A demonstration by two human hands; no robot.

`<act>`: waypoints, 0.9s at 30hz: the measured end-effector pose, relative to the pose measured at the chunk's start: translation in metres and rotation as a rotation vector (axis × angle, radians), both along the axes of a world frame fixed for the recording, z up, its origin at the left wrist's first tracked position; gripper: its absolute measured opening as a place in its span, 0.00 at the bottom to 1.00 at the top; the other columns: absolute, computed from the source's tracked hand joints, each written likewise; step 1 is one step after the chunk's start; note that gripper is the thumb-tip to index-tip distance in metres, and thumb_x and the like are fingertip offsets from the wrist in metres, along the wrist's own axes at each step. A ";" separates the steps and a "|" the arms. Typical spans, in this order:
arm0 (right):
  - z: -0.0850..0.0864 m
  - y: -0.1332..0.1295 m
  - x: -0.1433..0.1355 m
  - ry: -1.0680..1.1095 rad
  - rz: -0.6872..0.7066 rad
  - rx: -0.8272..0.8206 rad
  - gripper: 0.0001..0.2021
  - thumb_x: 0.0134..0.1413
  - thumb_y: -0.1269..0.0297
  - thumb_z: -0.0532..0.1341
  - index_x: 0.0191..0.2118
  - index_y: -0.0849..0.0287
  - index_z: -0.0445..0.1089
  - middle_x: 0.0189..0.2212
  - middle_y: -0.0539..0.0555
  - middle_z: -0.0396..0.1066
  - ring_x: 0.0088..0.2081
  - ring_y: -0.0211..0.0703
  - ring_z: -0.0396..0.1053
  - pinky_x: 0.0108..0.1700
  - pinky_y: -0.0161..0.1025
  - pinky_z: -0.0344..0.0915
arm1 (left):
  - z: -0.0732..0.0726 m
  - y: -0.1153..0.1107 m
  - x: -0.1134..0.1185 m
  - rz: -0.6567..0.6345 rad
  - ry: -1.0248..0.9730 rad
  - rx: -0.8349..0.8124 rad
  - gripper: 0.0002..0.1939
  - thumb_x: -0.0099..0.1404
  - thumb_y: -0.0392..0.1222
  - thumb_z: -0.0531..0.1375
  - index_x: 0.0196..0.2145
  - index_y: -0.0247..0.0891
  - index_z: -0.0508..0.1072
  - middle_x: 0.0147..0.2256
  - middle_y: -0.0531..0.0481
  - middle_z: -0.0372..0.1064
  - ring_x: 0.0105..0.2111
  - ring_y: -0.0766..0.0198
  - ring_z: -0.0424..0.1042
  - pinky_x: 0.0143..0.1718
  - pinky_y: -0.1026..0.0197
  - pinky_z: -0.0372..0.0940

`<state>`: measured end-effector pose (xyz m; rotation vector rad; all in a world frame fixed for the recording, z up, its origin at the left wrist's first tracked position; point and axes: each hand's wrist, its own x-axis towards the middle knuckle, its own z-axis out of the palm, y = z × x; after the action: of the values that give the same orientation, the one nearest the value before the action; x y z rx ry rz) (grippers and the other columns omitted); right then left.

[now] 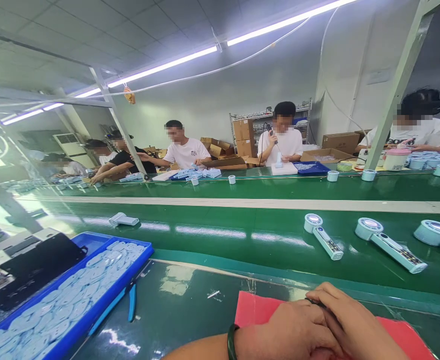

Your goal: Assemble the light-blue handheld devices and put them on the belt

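Your left hand (293,327) and right hand (357,317) are together, right over left, above the red mat (255,306); a dark object (315,302) shows between them, mostly hidden, so you cannot tell whether either hand grips it. From your hands, the nearest light-blue device (323,236) lies at 12 o'clock on the green belt (220,245), with a second device (390,245) at 1 and a third device (435,233) at 2. Blue-handled pliers (132,303) sit at 9, beside a blue tray (147,248) of pale flat pieces (70,295).
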<state>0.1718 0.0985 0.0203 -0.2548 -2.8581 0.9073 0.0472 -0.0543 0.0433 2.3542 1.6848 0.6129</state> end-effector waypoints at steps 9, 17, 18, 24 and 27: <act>-0.010 0.005 0.002 0.179 -0.123 0.048 0.18 0.71 0.55 0.49 0.58 0.46 0.70 0.56 0.55 0.70 0.52 0.45 0.73 0.51 0.40 0.73 | 0.003 0.001 0.003 0.031 0.092 -0.008 0.06 0.73 0.36 0.57 0.43 0.38 0.75 0.48 0.51 0.75 0.51 0.62 0.72 0.55 0.63 0.66; -0.004 0.000 -0.001 0.036 -0.014 0.025 0.18 0.66 0.61 0.50 0.51 0.48 0.75 0.46 0.56 0.73 0.46 0.48 0.73 0.47 0.45 0.72 | -0.001 0.001 0.002 0.036 0.061 -0.019 0.05 0.73 0.36 0.58 0.41 0.39 0.75 0.46 0.52 0.75 0.50 0.63 0.72 0.57 0.64 0.65; -0.003 -0.001 -0.001 0.016 -0.004 0.013 0.18 0.66 0.61 0.50 0.52 0.48 0.74 0.47 0.56 0.73 0.47 0.49 0.73 0.48 0.46 0.72 | 0.000 0.001 0.002 0.035 0.057 -0.019 0.05 0.72 0.36 0.58 0.42 0.39 0.75 0.46 0.52 0.75 0.50 0.63 0.72 0.57 0.64 0.65; -0.001 0.001 0.000 -0.042 0.012 -0.017 0.18 0.68 0.61 0.49 0.54 0.48 0.73 0.49 0.56 0.71 0.49 0.50 0.70 0.51 0.48 0.69 | 0.001 0.001 0.003 0.032 0.045 -0.006 0.05 0.71 0.35 0.59 0.42 0.39 0.75 0.47 0.51 0.75 0.49 0.64 0.72 0.57 0.64 0.65; -0.001 0.001 0.000 -0.050 0.014 -0.009 0.18 0.67 0.61 0.49 0.54 0.48 0.72 0.48 0.57 0.71 0.49 0.50 0.70 0.50 0.48 0.69 | 0.000 0.001 0.003 0.032 0.040 -0.005 0.05 0.72 0.35 0.59 0.42 0.39 0.75 0.47 0.52 0.75 0.49 0.64 0.72 0.57 0.65 0.65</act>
<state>0.1717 0.0995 0.0192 -0.2627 -2.9053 0.9288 0.0499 -0.0535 0.0435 2.3560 1.7414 0.5702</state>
